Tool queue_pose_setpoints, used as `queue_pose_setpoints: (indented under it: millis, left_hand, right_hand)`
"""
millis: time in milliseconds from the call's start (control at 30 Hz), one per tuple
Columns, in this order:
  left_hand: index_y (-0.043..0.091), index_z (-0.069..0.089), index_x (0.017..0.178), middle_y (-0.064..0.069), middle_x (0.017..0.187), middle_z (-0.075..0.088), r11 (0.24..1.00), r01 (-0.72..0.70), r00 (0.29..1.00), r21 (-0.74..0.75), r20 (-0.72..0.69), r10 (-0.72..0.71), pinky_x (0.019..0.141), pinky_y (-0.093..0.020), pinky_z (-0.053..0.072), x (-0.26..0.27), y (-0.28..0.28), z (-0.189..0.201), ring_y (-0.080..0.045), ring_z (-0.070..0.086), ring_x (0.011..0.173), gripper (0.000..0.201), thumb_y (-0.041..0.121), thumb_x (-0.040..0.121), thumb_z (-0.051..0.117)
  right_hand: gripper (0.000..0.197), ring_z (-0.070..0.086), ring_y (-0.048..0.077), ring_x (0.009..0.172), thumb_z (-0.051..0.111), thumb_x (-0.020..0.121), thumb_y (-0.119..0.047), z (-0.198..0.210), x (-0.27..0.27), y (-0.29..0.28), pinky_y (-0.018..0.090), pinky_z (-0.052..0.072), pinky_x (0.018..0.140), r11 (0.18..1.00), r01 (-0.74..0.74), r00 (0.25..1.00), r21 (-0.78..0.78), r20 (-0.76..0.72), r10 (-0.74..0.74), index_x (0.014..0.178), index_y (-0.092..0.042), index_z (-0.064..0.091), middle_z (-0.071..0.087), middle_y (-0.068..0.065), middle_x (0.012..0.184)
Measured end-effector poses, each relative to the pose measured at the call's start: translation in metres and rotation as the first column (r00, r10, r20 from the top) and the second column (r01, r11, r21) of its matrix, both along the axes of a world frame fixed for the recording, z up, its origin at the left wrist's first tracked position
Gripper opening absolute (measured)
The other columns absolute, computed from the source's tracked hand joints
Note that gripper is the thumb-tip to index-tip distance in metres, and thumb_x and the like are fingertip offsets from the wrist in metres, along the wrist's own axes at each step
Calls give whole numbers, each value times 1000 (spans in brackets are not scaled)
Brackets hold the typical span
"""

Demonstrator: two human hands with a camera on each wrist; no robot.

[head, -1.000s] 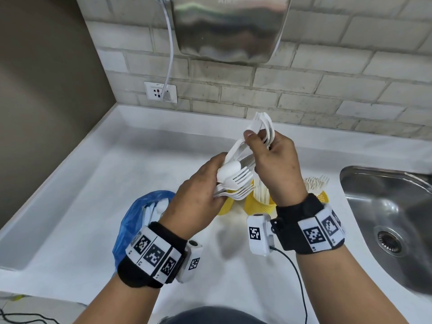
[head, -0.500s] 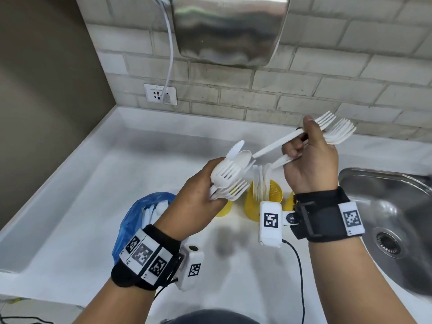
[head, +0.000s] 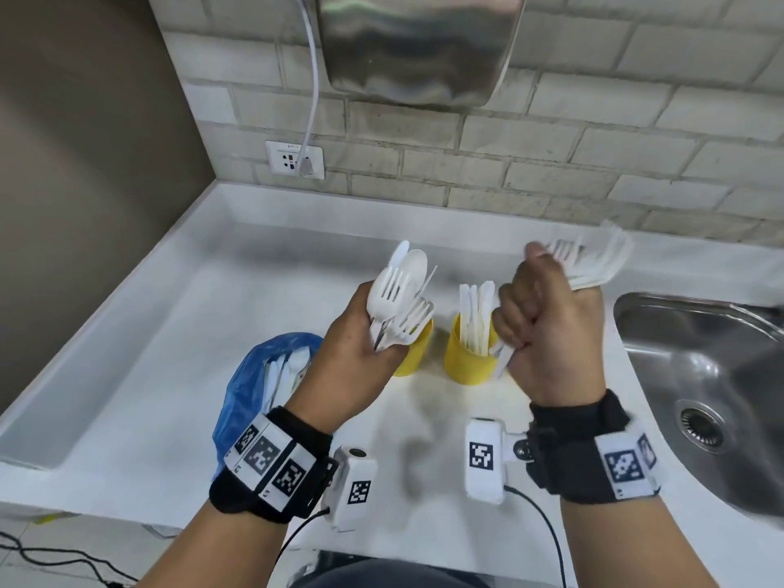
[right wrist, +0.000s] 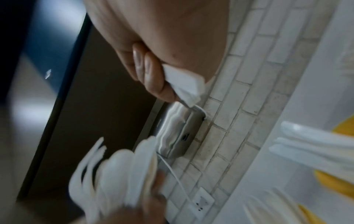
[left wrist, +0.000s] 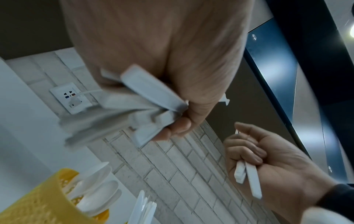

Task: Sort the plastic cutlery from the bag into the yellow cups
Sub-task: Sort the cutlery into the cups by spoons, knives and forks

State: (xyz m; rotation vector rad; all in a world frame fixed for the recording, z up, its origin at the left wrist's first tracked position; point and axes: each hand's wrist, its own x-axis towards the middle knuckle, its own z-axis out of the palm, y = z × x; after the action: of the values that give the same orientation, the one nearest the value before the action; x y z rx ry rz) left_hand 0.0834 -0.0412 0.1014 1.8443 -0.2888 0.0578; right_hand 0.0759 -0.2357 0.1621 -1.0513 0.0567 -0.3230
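Observation:
My left hand (head: 360,345) grips a mixed bundle of white plastic cutlery (head: 399,294), forks with a spoon and a knife, heads up, above the left yellow cup (head: 413,352). The left wrist view shows the bundle's handles (left wrist: 134,106) sticking out below the fist. My right hand (head: 547,328) is closed round several white forks (head: 594,265), tines pointing up and right, blurred. It is beside the middle yellow cup (head: 466,362), which holds knives. The left yellow cup (left wrist: 38,201) holds spoons. A blue bag (head: 254,388) with more cutlery lies behind my left wrist.
A steel sink (head: 700,375) is sunk into the white counter (head: 191,333) at the right. A metal hand dryer (head: 415,44) hangs on the brick wall, its cable running to a socket (head: 295,159). The counter has a raised rim at the left and back.
My right hand has pulled forks out of the left hand's bundle and swung them right and down beside the cups. The left hand has kept its bundle and sunk slightly.

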Motion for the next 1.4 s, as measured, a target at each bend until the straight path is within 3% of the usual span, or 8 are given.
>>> queue_pose_setpoints:
  millis: [133,267,367,467,600,700,1100,1400]
  left_hand:
    - [30,52,126,23,103,67,992,-23,1000,-127,8,24,79,-22,51,-12,-3,2,0,64,92,45,4,94,68]
    - [21,45,140,5,120,67,987,-48,995,-156,85,62,94,-46,58,-19,-6,4,-20,67,114,62,7,86,72]
    - [22,43,140,11,113,66,992,-75,986,-98,144,88,85,-27,57,-19,-10,5,-11,67,104,65,5,86,76]
    - [33,42,137,23,114,63,991,-134,972,-27,189,136,80,-12,50,-20,-14,7,-1,63,103,65,5,89,75]
    - [41,35,138,18,116,62,983,-177,959,55,234,159,85,-30,55,-20,-22,8,-11,64,104,64,17,88,68]
    - [36,33,141,6,122,63,973,-219,949,78,251,193,84,-44,58,-18,-33,8,-20,65,105,67,16,89,71]
    - [24,40,142,16,119,54,975,-224,963,2,157,221,87,-30,51,-18,-78,1,-9,57,107,54,21,94,64]
    - [13,56,116,8,95,62,983,-94,995,-158,17,97,77,-30,51,-26,-104,4,-9,62,82,23,6,95,65]
  right_hand:
    - [22,28,13,39,70,89,-24,-18,-27,16,20,29,46,927,-122,984,-355,78,159,104,-12,59,38,-4,52]
    - [19,37,21,53,81,87,-15,-21,-44,27,25,36,55,787,-181,956,-589,83,281,82,-27,67,42,13,59]
    - [6,55,5,60,74,91,-1,-17,-47,29,16,45,64,772,-201,952,-603,66,300,89,-6,73,63,-2,63]
    - [18,46,3,47,66,96,1,-15,-44,24,16,40,51,833,-204,955,-515,83,285,83,-11,65,52,-14,53]
    - [18,27,22,43,65,97,-9,-14,-38,15,34,27,39,873,-220,953,-436,95,288,86,-22,67,37,1,53]
    - [4,40,6,47,67,96,-3,-13,-37,12,19,37,45,862,-220,952,-456,93,292,95,-7,68,51,-15,59]
    - [18,62,25,86,49,104,-29,-9,-19,-52,38,51,76,957,-233,972,170,75,223,98,-22,65,64,9,100]
    - [38,28,6,38,37,109,-50,3,-10,-111,19,25,41,894,-209,978,397,80,194,87,-25,56,33,-6,50]
